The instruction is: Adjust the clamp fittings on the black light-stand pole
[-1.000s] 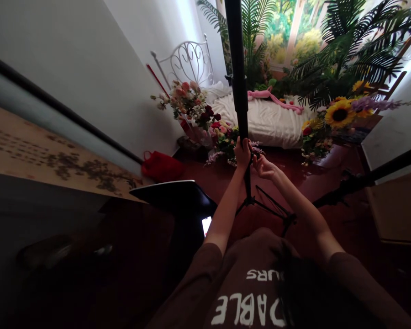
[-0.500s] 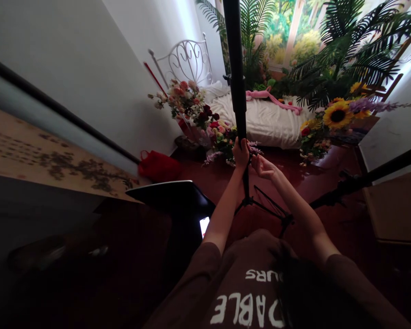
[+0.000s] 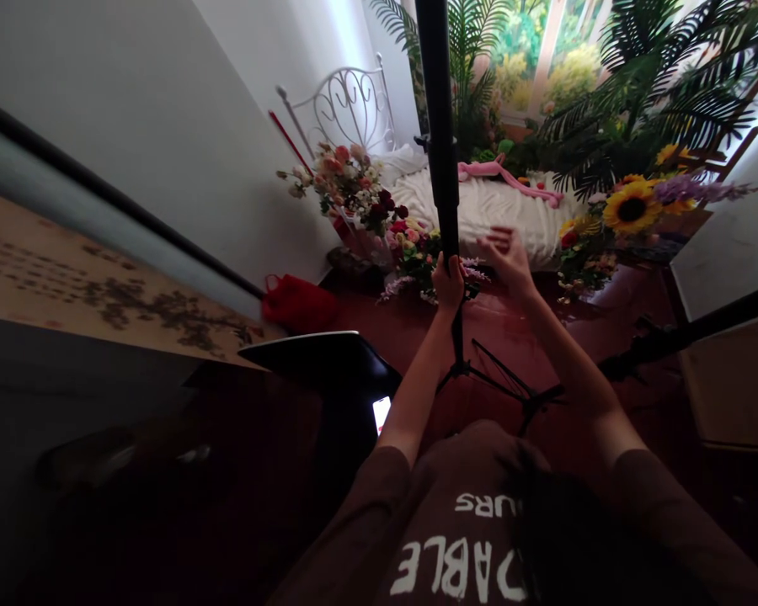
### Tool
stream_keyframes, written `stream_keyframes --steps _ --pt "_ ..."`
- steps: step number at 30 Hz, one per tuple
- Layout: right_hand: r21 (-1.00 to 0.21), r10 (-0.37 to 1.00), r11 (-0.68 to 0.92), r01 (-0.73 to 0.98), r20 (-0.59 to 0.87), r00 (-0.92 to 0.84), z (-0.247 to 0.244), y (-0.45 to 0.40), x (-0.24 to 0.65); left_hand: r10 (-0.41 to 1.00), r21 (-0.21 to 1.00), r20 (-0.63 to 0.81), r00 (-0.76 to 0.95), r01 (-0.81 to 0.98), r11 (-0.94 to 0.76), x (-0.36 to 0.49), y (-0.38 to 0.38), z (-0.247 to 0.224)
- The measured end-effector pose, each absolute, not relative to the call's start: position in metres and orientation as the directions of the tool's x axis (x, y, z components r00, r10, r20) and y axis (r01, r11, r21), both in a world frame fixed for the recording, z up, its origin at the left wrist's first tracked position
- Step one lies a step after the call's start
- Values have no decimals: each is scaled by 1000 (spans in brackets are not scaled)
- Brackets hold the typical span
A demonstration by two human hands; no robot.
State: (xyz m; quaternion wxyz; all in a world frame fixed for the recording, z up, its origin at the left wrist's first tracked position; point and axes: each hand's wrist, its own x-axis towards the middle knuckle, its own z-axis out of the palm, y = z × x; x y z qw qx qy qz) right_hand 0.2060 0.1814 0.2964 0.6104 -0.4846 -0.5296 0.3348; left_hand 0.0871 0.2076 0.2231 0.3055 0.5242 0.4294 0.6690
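Right hand (image 3: 509,259) just come off black pole (image 3: 443,160), fingers loosely spread beside it; left hand (image 3: 448,284), fingers wrapped round pole, apparently steadying alone.

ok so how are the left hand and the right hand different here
The left hand is closed around the black pole, while the right hand is off it, holding nothing visible. The right hand is open and blurred; the left hand is clenched and sharper. The left hand sits slightly lower in the picture than the right hand. Both are bare and reach forward.
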Motion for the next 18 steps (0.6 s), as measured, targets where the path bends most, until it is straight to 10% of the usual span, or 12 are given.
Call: stream_keyframes --steps 4,9,18 --pt "-718 769 594 364 639 6 369 210 164 850 890 447 -277 47 -453 88 208 222" --pt "-589 741 554 589 671 -25 409 232 121 848 890 443 -289 29 -455 86 208 224" --pt "-652 784 498 572 621 25 307 214 139 960 916 138 -242 -338 -217 64 201 207"
